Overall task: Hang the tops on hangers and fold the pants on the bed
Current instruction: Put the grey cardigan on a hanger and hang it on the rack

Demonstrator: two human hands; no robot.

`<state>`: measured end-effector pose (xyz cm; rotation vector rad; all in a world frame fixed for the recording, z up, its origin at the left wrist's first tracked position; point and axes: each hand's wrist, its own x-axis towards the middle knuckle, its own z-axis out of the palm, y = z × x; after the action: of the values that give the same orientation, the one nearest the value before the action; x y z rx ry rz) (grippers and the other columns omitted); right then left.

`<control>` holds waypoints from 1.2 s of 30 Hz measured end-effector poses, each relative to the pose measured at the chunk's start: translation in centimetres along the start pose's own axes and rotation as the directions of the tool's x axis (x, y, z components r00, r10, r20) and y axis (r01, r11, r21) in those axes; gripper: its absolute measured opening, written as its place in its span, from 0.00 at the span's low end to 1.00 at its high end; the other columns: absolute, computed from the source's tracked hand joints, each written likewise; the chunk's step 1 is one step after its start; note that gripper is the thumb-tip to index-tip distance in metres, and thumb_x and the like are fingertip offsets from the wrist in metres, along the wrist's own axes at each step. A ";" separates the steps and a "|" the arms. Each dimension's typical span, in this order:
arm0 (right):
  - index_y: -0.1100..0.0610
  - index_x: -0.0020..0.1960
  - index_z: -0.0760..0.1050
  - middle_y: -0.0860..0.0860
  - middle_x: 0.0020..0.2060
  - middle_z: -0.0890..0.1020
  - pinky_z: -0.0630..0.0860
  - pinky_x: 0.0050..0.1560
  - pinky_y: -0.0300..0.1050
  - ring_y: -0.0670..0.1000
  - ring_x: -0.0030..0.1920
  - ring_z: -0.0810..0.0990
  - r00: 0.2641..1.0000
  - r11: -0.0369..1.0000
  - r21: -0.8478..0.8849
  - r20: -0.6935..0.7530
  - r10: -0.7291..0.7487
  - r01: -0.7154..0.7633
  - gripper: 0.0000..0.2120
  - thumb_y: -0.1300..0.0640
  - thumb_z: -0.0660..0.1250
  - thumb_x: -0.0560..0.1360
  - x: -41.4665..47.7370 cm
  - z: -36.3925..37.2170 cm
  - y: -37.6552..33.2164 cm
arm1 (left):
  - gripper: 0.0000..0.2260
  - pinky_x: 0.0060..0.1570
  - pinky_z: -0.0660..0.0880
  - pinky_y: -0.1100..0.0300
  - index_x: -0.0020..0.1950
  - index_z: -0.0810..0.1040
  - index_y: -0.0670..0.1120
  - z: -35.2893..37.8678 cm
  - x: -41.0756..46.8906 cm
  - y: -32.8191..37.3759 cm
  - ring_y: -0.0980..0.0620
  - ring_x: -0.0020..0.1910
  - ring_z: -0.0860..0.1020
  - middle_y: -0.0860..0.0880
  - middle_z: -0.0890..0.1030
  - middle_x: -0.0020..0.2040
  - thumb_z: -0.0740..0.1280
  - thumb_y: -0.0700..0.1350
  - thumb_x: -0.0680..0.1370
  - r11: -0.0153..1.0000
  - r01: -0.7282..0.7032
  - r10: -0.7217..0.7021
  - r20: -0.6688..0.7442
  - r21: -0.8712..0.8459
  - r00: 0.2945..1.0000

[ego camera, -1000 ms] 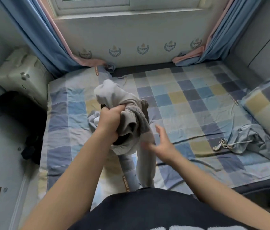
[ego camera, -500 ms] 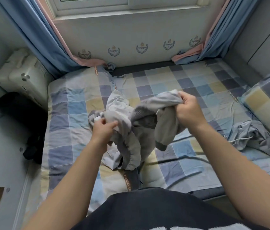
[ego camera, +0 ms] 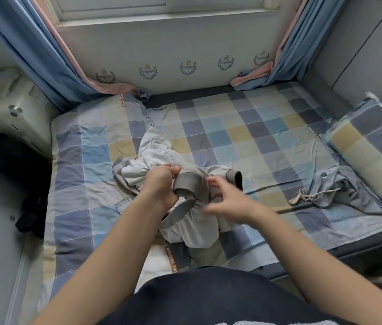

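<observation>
My left hand (ego camera: pixel 161 186) grips the light grey garment (ego camera: pixel 154 148) by its darker ribbed band (ego camera: pixel 188 184). The fingers (ego camera: pixel 173 169) are curled round the band and clamped on it. The rest of the garment lies bunched on the checked sheet of the bed (ego camera: pixel 232 127), part beyond my left fingers and part below them, toward my body. A ribbed cuff (ego camera: pixel 234 178) stands just beyond my right fingers.

My right hand (ego camera: pixel 229 204) hovers just right of the band. Its fingers (ego camera: pixel 212 182) are apart and relaxed and hold nothing. Motion blur hides whether the tips touch the cloth.

Well to the right of my right fingers, a blue-grey garment (ego camera: pixel 344 191) with a white drawstring (ego camera: pixel 302 194) lies crumpled on the bed, just beside the checked pillow (ego camera: pixel 368 146).
</observation>
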<state>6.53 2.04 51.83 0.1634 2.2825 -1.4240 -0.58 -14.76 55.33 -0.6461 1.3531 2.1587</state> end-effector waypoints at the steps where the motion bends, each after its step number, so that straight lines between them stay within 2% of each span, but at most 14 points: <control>1: 0.41 0.67 0.65 0.34 0.58 0.74 0.71 0.52 0.35 0.42 0.61 0.74 1.000 1.000 -0.019 0.016 0.024 -0.024 0.37 0.38 0.76 0.63 -0.4 1.6 0.5 | 0.11 0.38 0.79 0.56 0.46 0.72 0.41 0.6 -0.3 0.1 0.49 0.38 0.76 0.44 0.74 0.41 0.55 0.31 0.83 1.000 0.005 -0.005 -0.002 -0.022 1.000; 3: 0.45 0.64 0.70 0.39 0.55 0.78 0.74 0.51 0.43 0.45 0.56 0.77 0.991 0.993 -0.062 -0.098 0.096 -0.102 0.34 0.33 0.71 0.63 0.2 4.1 0.9 | 0.10 0.29 0.79 0.61 0.47 0.72 0.40 1.7 -1.2 0.3 0.49 0.37 0.76 0.43 0.74 0.41 0.54 0.31 0.83 0.997 0.026 -0.026 0.001 -0.068 1.000; 5: 0.52 0.55 0.75 0.50 0.49 0.82 0.76 0.49 0.51 0.54 0.50 0.79 0.953 0.994 -0.056 -0.292 0.074 -0.095 0.17 0.43 0.65 0.73 1.6 4.7 0.8 | 0.08 0.25 0.78 0.62 0.51 0.72 0.38 2.7 -2.1 0.6 0.48 0.36 0.77 0.42 0.75 0.42 0.55 0.32 0.83 0.991 0.033 -0.034 0.001 -0.131 0.999; 7: 0.57 0.45 0.74 0.52 0.39 0.79 0.73 0.40 0.48 0.58 0.43 0.77 0.902 0.998 -0.041 -0.431 0.015 -0.036 0.08 0.55 0.59 0.80 2.1 3.8 0.5 | 0.07 0.23 0.76 0.63 0.52 0.72 0.38 3.1 -2.7 1.4 0.49 0.31 0.78 0.42 0.75 0.41 0.55 0.32 0.83 0.986 0.013 -0.014 -0.005 -0.165 1.000; 10: 0.51 0.47 0.76 0.45 0.38 0.81 0.75 0.41 0.42 0.47 0.42 0.80 0.894 0.994 0.047 -0.441 -0.073 0.104 0.06 0.51 0.64 0.80 1.7 2.5 0.1 | 0.09 0.23 0.75 0.65 0.48 0.71 0.41 3.0 -3.5 3.0 0.53 0.22 0.77 0.43 0.74 0.38 0.56 0.31 0.82 0.974 -0.065 0.061 -0.026 -0.215 0.998; 14: 0.44 0.52 0.72 0.41 0.43 0.82 0.79 0.44 0.44 0.42 0.45 0.81 0.867 0.980 0.041 -0.473 -0.155 0.197 0.23 0.29 0.70 0.68 1.5 3.6 -1.9 | 0.12 0.25 0.77 0.63 0.59 0.71 0.43 3.8 -4.5 3.3 0.49 0.35 0.79 0.40 0.76 0.47 0.57 0.29 0.81 0.970 -0.071 0.075 0.006 -0.234 0.997; 17: 0.51 0.48 0.72 0.44 0.36 0.79 0.74 0.39 0.50 0.54 0.40 0.79 0.780 0.966 -0.120 -0.571 -0.257 0.230 0.04 0.51 0.64 0.79 2.7 2.8 -2.6 | 0.11 0.29 0.80 0.61 0.57 0.73 0.42 4.6 -5.1 3.3 0.48 0.40 0.78 0.41 0.75 0.48 0.57 0.30 0.82 0.977 -0.028 0.045 0.079 -0.211 0.996; 18: 0.49 0.43 0.70 0.42 0.33 0.77 0.72 0.36 0.50 0.53 0.36 0.77 0.773 0.966 -0.132 -0.580 -0.258 0.223 0.06 0.56 0.61 0.79 2.8 2.2 -2.4 | 0.11 0.31 0.81 0.59 0.57 0.73 0.42 4.6 -5.2 3.7 0.48 0.40 0.78 0.41 0.75 0.47 0.56 0.30 0.82 0.975 -0.034 0.053 0.079 -0.220 0.995; 22: 0.45 0.33 0.68 0.44 0.27 0.76 0.66 0.33 0.47 0.46 0.31 0.72 0.830 0.990 -0.113 -0.542 -0.131 0.082 0.13 0.58 0.59 0.74 2.9 0.5 0.4 | 0.10 0.29 0.80 0.59 0.57 0.74 0.41 3.9 -5.0 5.6 0.48 0.37 0.79 0.40 0.75 0.49 0.56 0.30 0.83 0.957 -0.073 0.096 0.071 -0.279 0.993; 25: 0.49 0.37 0.75 0.49 0.35 0.82 0.75 0.41 0.51 0.57 0.42 0.79 0.834 0.993 -0.107 -0.551 -0.012 -0.056 0.12 0.61 0.60 0.76 2.7 -0.7 2.4 | 0.11 0.30 0.80 0.59 0.55 0.75 0.41 4.0 -4.9 6.3 0.49 0.31 0.80 0.40 0.75 0.48 0.56 0.30 0.82 0.953 -0.114 0.137 0.065 -0.279 0.989; 28: 0.53 0.45 0.82 0.50 0.43 0.86 0.81 0.51 0.50 0.50 0.46 0.84 0.816 1.000 -0.003 -0.578 -0.005 0.004 0.13 0.63 0.61 0.80 1.8 -2.6 2.9 | 0.12 0.37 0.83 0.56 0.54 0.75 0.42 3.7 -4.6 7.3 0.48 0.38 0.79 0.39 0.75 0.51 0.54 0.30 0.82 0.946 -0.159 0.174 0.028 -0.281 0.984; 31: 0.52 0.51 0.82 0.45 0.45 0.86 0.83 0.53 0.50 0.43 0.47 0.84 0.880 0.981 0.019 -0.444 -0.166 0.194 0.05 0.53 0.69 0.78 1.1 -3.1 1.1 | 0.12 0.40 0.83 0.57 0.55 0.75 0.42 3.5 -4.7 7.6 0.48 0.41 0.78 0.39 0.75 0.52 0.55 0.31 0.82 0.949 -0.154 0.172 0.042 -0.273 0.984; 34: 0.48 0.57 0.77 0.43 0.47 0.84 0.82 0.50 0.42 0.42 0.48 0.83 0.885 0.957 -0.038 -0.372 -0.279 0.286 0.20 0.36 0.71 0.71 1.1 -0.3 -2.9 | 0.12 0.34 0.83 0.57 0.55 0.75 0.41 4.9 -5.4 6.4 0.49 0.37 0.80 0.39 0.76 0.49 0.55 0.30 0.82 0.962 -0.111 0.138 0.093 -0.248 0.986; 36: 0.49 0.52 0.74 0.45 0.41 0.82 0.81 0.43 0.48 0.49 0.42 0.82 0.842 0.965 -0.080 -0.474 -0.258 0.250 0.21 0.33 0.64 0.71 1.6 1.4 -5.1 | 0.12 0.32 0.82 0.57 0.55 0.76 0.41 5.8 -5.8 5.7 0.48 0.34 0.81 0.39 0.76 0.49 0.55 0.30 0.82 0.969 -0.095 0.121 0.102 -0.230 0.987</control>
<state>3.88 -1.80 54.86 0.2403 2.8078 -1.6432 -0.59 -12.56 65.06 -0.5307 1.1175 2.4207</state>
